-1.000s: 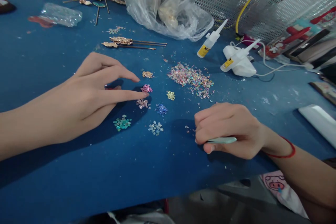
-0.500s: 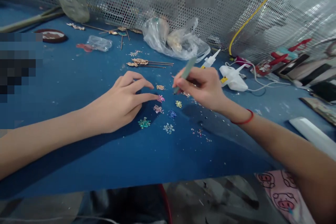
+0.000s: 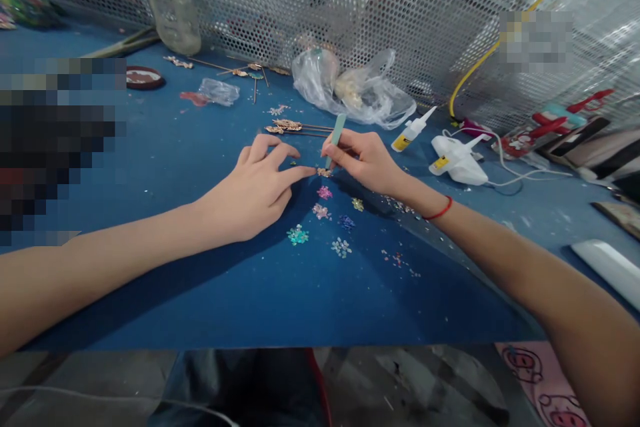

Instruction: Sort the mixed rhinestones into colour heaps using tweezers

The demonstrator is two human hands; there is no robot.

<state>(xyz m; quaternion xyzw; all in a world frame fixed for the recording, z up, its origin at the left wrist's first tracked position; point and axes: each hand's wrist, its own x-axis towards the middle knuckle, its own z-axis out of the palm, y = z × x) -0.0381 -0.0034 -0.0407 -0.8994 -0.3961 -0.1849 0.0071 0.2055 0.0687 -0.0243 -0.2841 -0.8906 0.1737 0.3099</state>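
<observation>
Gold flakes (image 3: 324, 172): small heap on the blue table (image 3: 150, 293), between the two hands.
Green stick (image 3: 336, 140): slim, pale, nearly upright; lower tip just beside the gold flakes, contact not clear.
Right hand (image 3: 367, 161): thumb and fingers closed on the stick.
Red cord (image 3: 441, 209): around the right wrist.
Left hand (image 3: 255, 187): open and empty, fingers spread; one fingertip just beside the gold flakes, narrowly apart from the right hand.
Flake heaps (image 3: 321, 211): pink, yellow-green, blue, teal and pale, in a loose cluster below the hands.
Hairpins (image 3: 290, 125): gold ornaments on thin metal pins, lying beyond the hands.
Plastic bag (image 3: 353, 93): crumpled, clear, against the back wall.
Glue bottle (image 3: 413, 130): white, yellow label, lying on the table.
White applicator (image 3: 457, 161): yellow label, thin cord (image 3: 530, 180) running right.
Glass jar (image 3: 170, 13): clear, back left, against the mesh.
Mesh wall (image 3: 400, 13): perforated metal, along the far table edge.
Yellow cable (image 3: 500, 43): rising diagonally across the mesh.
Pig-print cloth (image 3: 540, 380): pink, below the near table edge, lower right.
Floor (image 3: 415, 380): grey, scuffed, below the table.
</observation>
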